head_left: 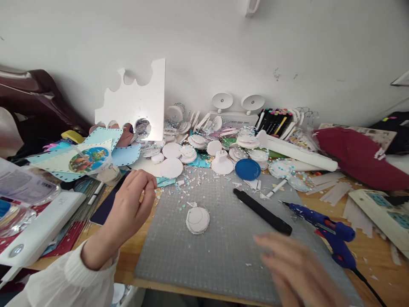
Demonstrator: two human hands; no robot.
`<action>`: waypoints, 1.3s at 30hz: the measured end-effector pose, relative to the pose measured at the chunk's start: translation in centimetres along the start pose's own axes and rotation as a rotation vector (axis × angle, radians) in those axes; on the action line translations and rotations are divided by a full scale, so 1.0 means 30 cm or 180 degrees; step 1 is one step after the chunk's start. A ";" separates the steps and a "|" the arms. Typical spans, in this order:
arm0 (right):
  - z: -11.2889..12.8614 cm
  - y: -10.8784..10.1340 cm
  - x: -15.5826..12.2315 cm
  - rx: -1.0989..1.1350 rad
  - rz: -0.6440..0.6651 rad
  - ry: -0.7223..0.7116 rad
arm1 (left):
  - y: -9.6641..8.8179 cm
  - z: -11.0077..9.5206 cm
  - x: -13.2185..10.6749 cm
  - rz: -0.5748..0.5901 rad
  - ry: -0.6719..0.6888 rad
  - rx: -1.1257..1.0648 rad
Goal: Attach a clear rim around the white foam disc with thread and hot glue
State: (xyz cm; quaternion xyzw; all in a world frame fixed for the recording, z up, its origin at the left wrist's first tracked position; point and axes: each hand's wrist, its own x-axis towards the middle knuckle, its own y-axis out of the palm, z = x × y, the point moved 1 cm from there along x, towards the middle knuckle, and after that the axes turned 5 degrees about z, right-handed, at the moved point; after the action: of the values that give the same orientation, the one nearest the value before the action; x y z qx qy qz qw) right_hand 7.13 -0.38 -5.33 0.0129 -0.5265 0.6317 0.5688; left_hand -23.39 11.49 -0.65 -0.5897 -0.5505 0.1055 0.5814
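My left hand [132,207] is raised left of the grey cutting mat [223,264], its fingers curled in toward the thumb. Whatever it may hold is hidden. My right hand [294,266], smeared by motion, is over the mat's lower right with its fingers stretched out and nothing visible in them. Between the hands a small stack of white discs [197,219], with a circle drawn on the top one, lies on the mat. A black pen-shaped tool [262,212] lies just beyond my right hand. To its right rests a blue glue gun [326,228].
White discs with beaded edges [196,140] pile up along the back, beside a blue round lid [247,169]. A cut-out white board [136,100] leans at back left. A plastic cup [96,164] and a white power bank-like box [41,226] stand left; a maroon cap [354,155] lies right.
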 end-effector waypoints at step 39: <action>-0.259 0.291 0.195 0.0508 0.0780 0.0704 | 0.243 0.063 0.000 0.0162 0.0139 -0.1588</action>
State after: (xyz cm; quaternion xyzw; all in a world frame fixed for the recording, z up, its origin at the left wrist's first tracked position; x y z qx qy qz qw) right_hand 3.20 10.79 -10.87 -0.0758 -0.4066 0.7336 0.5391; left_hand -20.99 14.61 -7.08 -0.7308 -0.5317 -0.0319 0.4267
